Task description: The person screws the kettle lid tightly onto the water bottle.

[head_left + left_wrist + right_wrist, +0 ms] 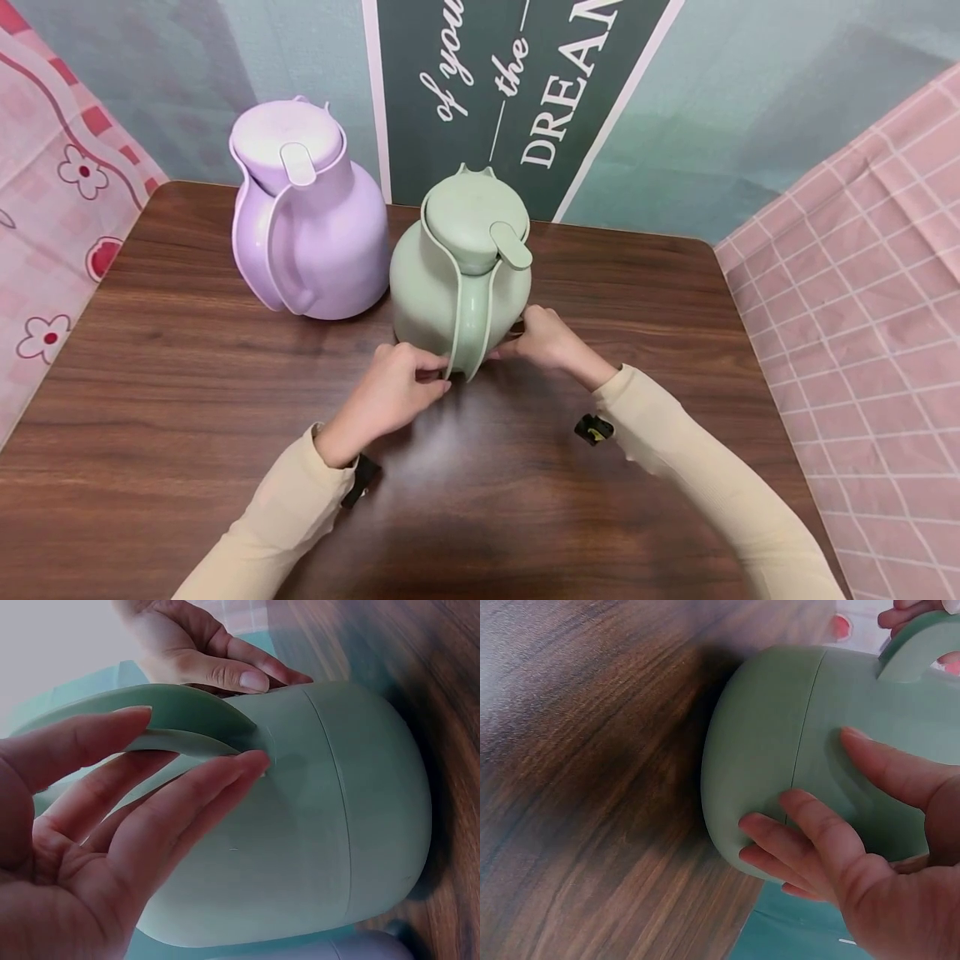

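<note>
A pale green thermos jug (420, 287) stands upright on the wooden table, its handle (472, 321) facing me and its lid (477, 208) on. Thumb and fingers of my left hand (390, 390) pinch the lower part of that handle, which shows between them in the left wrist view. My right hand (546, 337) touches the side of the jug low down. In the right wrist view its fingers (829, 832) lie fairly straight along the green body. A lilac thermos jug (348, 242) of the same shape stands upright to the left.
Behind the table (187, 400) hangs a blue-green cloth with a dark lettered panel (420, 150). Pink patterned cloth (67, 242) borders the left side, and pink checked cloth (862, 333) the right. Both jugs stand near the back edge.
</note>
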### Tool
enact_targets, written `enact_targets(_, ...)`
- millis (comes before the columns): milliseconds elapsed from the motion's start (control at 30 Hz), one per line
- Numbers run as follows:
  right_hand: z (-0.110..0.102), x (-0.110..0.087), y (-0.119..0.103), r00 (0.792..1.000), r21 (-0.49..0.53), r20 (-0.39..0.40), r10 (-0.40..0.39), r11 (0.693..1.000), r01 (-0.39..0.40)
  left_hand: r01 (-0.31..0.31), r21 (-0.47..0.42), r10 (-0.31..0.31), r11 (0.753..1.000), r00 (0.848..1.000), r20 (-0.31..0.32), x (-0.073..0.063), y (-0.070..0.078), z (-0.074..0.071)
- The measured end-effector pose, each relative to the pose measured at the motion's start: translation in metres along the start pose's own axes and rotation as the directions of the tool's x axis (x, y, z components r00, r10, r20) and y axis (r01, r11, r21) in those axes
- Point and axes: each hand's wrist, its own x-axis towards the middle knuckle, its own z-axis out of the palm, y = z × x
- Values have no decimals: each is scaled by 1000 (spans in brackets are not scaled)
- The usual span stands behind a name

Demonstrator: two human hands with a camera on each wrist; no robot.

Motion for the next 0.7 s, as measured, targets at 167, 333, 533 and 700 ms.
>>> enact_targets(167,1,6,-3,1000,-9,1,15,1000,-15,3,-5,-3,1000,1000,-11,2,-4,-5)
enact_targets(333,1,11,-5,1000,-12,6,22,1000,-22,-7,-5,7,1000,1000,-26,5,-8,-8)
enact_targets(533,-1,18,-5,1000,-22,20,24,999,-23,-3,-22,3,1000,1000,-11,10,-10,-11)
enact_targets(700,-3,22,-7,999,-24,27,42,999,-42,29,-35,-29,999,999,-12,15,-12,-12)
